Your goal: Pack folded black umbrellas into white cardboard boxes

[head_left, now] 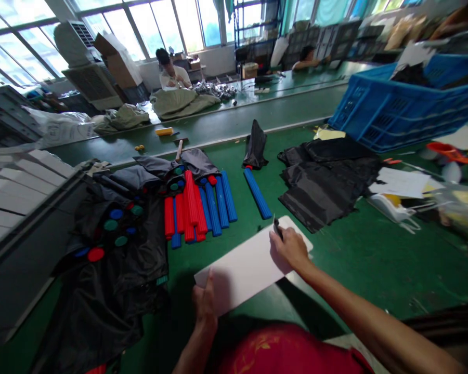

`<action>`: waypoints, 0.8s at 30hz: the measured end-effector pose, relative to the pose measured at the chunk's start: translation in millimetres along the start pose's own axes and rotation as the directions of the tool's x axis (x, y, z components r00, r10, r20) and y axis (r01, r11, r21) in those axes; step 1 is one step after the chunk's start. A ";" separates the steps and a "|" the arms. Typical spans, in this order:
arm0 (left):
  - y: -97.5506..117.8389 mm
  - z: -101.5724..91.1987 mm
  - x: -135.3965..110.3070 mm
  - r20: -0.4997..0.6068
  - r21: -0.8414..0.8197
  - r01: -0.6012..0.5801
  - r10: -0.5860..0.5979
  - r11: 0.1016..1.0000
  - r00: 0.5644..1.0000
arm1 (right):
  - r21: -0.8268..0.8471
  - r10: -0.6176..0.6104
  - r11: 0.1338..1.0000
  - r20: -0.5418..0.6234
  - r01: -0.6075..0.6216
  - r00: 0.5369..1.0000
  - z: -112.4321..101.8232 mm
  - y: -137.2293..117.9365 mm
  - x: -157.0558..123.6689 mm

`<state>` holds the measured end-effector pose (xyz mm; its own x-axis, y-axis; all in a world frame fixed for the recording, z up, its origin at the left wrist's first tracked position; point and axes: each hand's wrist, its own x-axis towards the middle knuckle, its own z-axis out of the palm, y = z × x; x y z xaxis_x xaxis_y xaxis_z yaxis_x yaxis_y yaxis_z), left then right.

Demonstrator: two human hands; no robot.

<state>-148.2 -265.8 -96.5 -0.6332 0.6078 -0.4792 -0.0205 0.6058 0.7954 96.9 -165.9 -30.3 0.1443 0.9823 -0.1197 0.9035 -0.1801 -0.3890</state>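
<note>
One white sheet (pixel 247 267) over a green worktable (pixel 359 270)

Leftmost, black cloth (pixel 117 265) dotted with red, blue and green circles spreads across the table, its far end running up to a row of red and blue foam tubes (pixel 197 208) laid side by side. Nearer the camera, the left hand (pixel 205 304) stands at the sheet's near corner, fingers pressed together, with the edge apparently held between them and the thumb. Beyond the sheet, one loose blue tube (pixel 257 193) lies apart from the row, with a bunched black bundle (pixel 255 145) just past its far end. The right hand (pixel 290 248) rests on the sheet's right side, fingers curled and pinching a small dark object (pixel 276 227), perhaps a blade, though it is too small to tell. Further right lies a pile of black cloth (pixel 327 182), then loose papers (pixel 401 182), with a blue plastic crate (pixel 398 98) beyond them. Across the far table, a co-worker (pixel 173 72) sits behind olive cloth (pixel 181 102).
</note>
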 end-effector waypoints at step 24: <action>148.2 16.9 -34.7 0.512 -0.359 -0.432 0.562 0.827 0.650 | -0.482 -0.878 0.479 -0.284 0.734 0.386 -110.5 -69.6 -26.7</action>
<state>-116.2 -188.4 31.7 -0.0270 0.9981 -0.0546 -0.0208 0.0541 0.9983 74.8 -173.9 100.9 -0.6226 0.5520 0.5547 0.7329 0.6597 0.1661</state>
